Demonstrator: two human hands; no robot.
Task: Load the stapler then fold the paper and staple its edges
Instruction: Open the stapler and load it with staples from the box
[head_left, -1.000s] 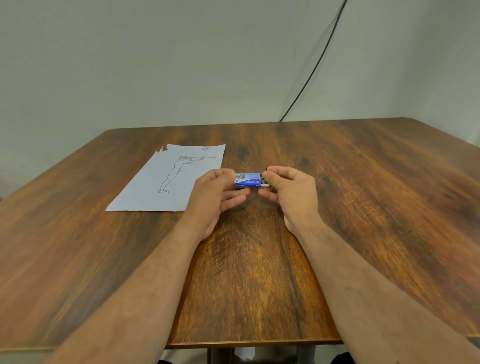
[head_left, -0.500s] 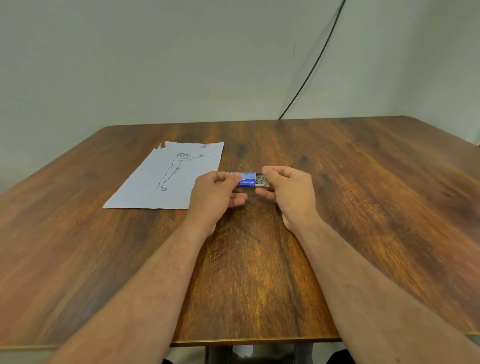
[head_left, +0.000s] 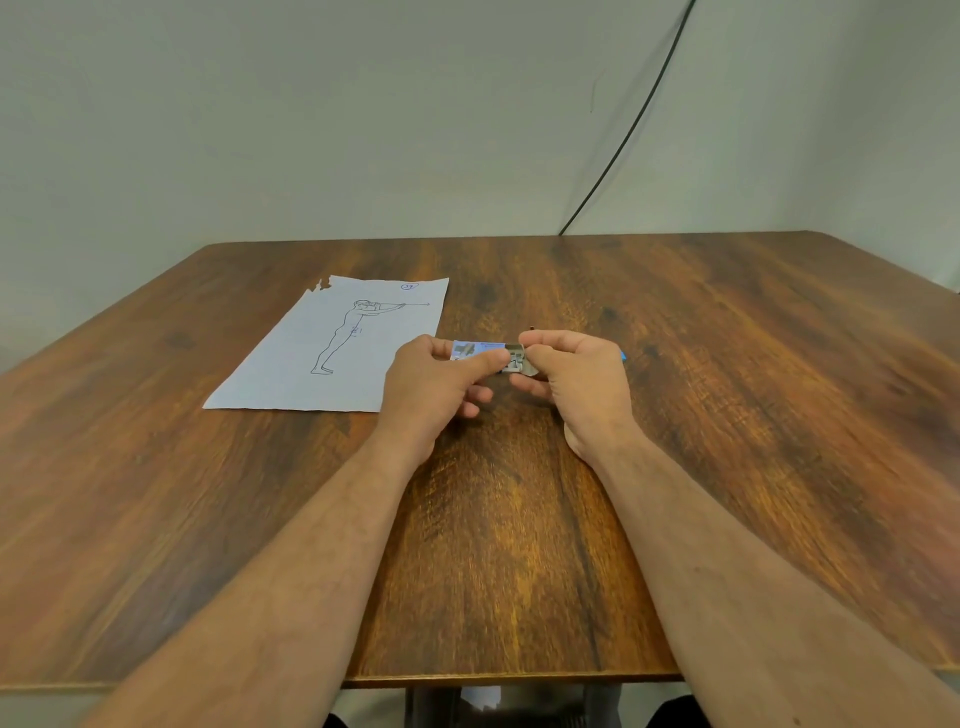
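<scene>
Blue staple box (head_left: 477, 349) (grey tray protruding)

staple box (head_left: 480, 349) print blurred, hands partly covering

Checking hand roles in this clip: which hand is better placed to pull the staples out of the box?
Right hand: its fingertips pinch the open end of the staple box, while the left hand steadies the sleeve.

One paper (head_left: 332, 348); one staple box (head_left: 478, 350); two hands; one table (head_left: 727, 415)
</scene>
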